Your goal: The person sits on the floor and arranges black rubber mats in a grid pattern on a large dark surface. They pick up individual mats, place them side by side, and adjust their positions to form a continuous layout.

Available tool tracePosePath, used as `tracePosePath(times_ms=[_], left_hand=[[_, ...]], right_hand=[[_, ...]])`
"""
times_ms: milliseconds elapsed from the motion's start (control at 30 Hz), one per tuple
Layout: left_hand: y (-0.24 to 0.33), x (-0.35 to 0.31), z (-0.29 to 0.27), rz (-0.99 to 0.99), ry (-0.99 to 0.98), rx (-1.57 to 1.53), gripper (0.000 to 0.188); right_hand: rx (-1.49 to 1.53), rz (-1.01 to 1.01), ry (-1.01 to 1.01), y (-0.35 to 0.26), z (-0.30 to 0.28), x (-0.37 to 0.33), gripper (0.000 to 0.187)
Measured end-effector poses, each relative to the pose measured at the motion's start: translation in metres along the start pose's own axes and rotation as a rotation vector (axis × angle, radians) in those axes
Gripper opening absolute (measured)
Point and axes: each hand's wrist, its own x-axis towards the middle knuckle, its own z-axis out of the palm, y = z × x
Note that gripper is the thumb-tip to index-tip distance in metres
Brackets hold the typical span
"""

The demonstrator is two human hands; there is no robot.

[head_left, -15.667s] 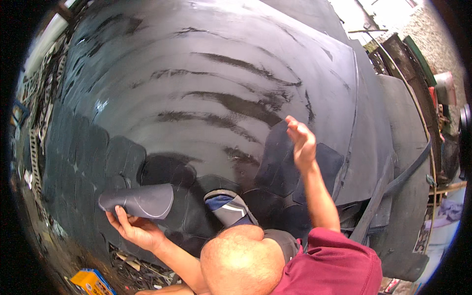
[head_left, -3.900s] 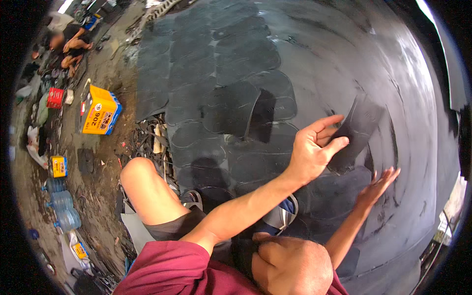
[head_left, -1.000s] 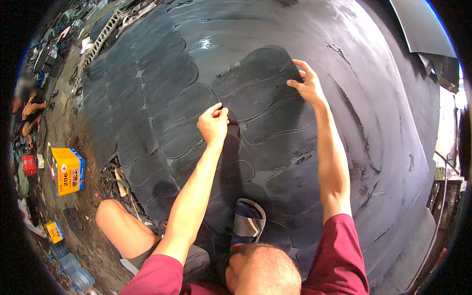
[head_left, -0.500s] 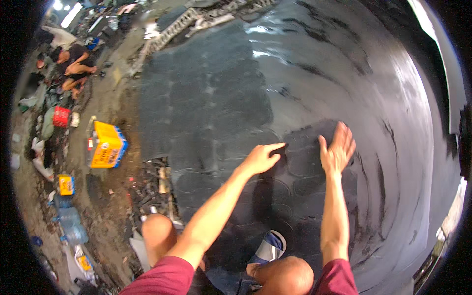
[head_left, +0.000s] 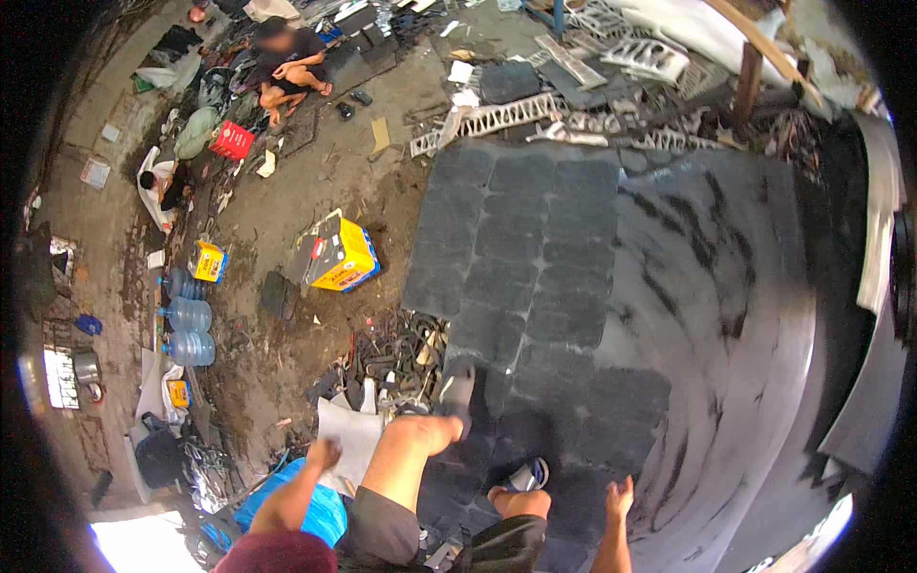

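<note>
Below me spreads a large dark sheet [head_left: 712, 286], its left part covered by rows of black rounded pads or patches [head_left: 516, 253]. My left hand [head_left: 326, 453] hangs at the left over a pale sheet [head_left: 346, 435]; its fingers are small and blurred, and nothing shows in it. My right hand [head_left: 619, 495] is held low above the dark sheet's near part, fingers apart and nothing in them. Both of my feet, in grey sandals [head_left: 528, 475], stand on the dark surface, the left one [head_left: 458, 387] at the edge of the pads.
Black offcuts [head_left: 377, 358] lie beside my left leg, near a blue plastic bag [head_left: 310, 506]. A yellow-and-blue box [head_left: 344, 253] stands on the floor. Large water bottles [head_left: 188, 315] are further left. Perforated scrap strips [head_left: 511, 115] line the far edge. A person [head_left: 287, 67] squats far left.
My view has risen and widened. Both hands have drawn back from the dark sheet toward my body, the left one out to the left. My left foot now shows on the pads.
</note>
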Motion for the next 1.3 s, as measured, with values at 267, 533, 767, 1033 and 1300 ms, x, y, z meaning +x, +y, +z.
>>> tracePosePath(times_ms=[267,533,767,1033,1300], left_hand=[[0.028,-0.122,-0.002,-0.481,-0.461,-0.833,0.040],[0.111,0.061,-0.214,-0.560,-0.065,-1.457,0.041],[0.176,0.119,-0.321,-0.497,-0.195,-1.476,0.044],[0.189,0.170,-0.316,-0.634,-0.097,-2.017,0.048],[0.322,0.312,-0.466,-0.955,-0.390,-0.997,0.043]], right_hand=[[-0.037,0.221,0.003,-0.004,-0.015,-0.001,0.077],[0.100,0.010,-0.219,-0.464,0.023,0.076,0.073],[-0.198,-0.328,-0.303,-0.811,0.078,0.177,0.064],[-0.195,-0.526,-0.273,-1.086,0.213,0.452,0.067],[-0.623,-1.360,-0.030,-1.377,0.458,0.673,0.083]])
